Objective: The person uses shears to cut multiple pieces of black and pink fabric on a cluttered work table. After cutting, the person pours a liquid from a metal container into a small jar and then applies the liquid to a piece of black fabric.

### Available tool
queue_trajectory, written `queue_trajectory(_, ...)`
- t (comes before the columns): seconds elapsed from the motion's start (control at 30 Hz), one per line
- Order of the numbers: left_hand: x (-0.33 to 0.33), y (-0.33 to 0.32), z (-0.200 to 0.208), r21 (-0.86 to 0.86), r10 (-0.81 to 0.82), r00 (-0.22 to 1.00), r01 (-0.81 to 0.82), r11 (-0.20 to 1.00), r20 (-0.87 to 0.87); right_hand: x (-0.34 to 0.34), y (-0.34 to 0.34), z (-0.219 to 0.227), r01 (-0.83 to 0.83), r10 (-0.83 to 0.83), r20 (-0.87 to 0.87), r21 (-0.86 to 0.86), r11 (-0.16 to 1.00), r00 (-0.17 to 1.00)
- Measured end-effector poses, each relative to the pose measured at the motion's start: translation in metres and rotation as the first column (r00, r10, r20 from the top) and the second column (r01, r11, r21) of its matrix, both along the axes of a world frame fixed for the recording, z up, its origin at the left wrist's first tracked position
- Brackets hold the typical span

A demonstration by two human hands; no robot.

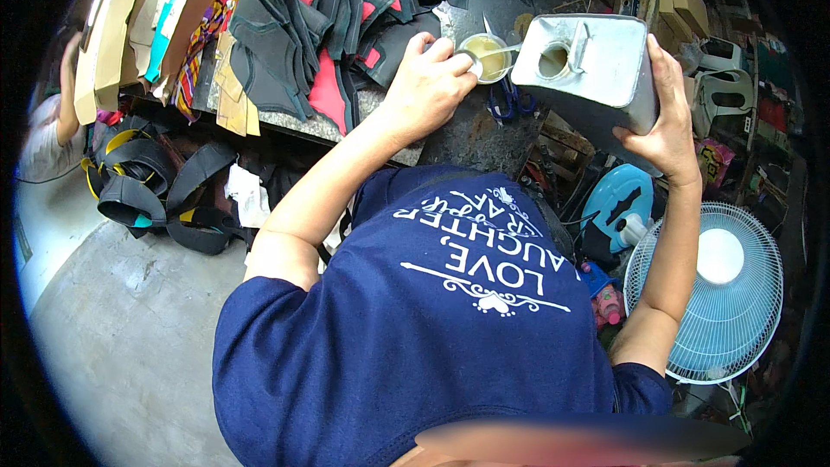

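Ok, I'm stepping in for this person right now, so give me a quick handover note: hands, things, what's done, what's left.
Left hand: grips the small cup of yellowish liquid on the workbench.
Right hand: holds the big metal can tilted, open spout toward the cup.
Done: cup already holds liquid; a tool stands in it.
Left: probably finishing the pour, setting the can down.

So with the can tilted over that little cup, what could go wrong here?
1. The right hand alone holds the big metal can tipped toward the cup; it could slip or pour too fast and overflow.
2. The left hand is at the cup's rim, so spill may hit its fingers.
3. Dark cut pieces lie beside the cup and could get splashed.
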State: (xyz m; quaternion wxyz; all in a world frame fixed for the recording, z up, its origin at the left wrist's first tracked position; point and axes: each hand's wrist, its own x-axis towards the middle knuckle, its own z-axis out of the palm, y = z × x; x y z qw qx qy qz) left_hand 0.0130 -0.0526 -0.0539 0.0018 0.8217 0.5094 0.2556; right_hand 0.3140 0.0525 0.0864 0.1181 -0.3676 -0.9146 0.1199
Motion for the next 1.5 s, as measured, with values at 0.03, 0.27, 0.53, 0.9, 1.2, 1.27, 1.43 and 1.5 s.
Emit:
queue_trajectory(0.03, -0.001, 0.0, 0.004, -0.048, -0.026, 0.999, 0.025, 0.999, -0.019, -0.001, -0.001, -0.001, -0.004, 0.004, -0.011, -0.009, 1.0, 1.0)
queue_trajectory(0.27, 0.018, 0.027, 0.021, 0.041, 0.025, 0.912, -0.045, 0.998, 0.409, -0.005, -0.006, -0.002, 0.032, -0.029, 0.04, -0.071, 0.997, 0.999)
queue_trajectory(0.53, 0.012, 0.02, 0.008, 0.082, -0.037, 0.992, 0.028, 0.996, 0.118, -0.001, -0.006, -0.004, -0.037, 0.037, -0.021, -0.024, 0.999, 0.999)
queue_trajectory(0.9, -0.027, 0.011, 0.057, -0.463, -0.381, 0.923, 0.316, 0.828, -0.051, 0.007, 0.018, -0.014, 0.14, -0.142, -0.164, -0.021, 0.99, 0.976)
queue_trajectory(1.2, -0.005, 0.081, 0.092, -0.019, -0.032, 0.965, 0.038, 0.999, 0.262, -0.005, 0.084, -0.059, 0.321, -0.204, -0.48, 0.175, 0.931, 0.853)
queue_trajectory(1.27, 0.002, 0.097, 0.095, 0.096, 0.007, 0.917, -0.05, 0.994, 0.4, -0.011, 0.093, -0.082, 0.395, -0.264, -0.572, 0.115, 0.912, 0.777)
queue_trajectory(1.43, 0.007, 0.148, 0.1, 0.335, -0.013, 0.894, -0.155, 0.93, 0.448, -0.023, 0.091, -0.143, 0.345, -0.308, -0.75, -0.114, 0.932, 0.585)
queue_trajectory(1.5, 0.017, 0.173, 0.098, 0.38, -0.081, 0.9, -0.098, 0.92, 0.428, -0.024, 0.085, -0.158, 0.391, -0.29, -0.699, -0.015, 0.92, 0.653)
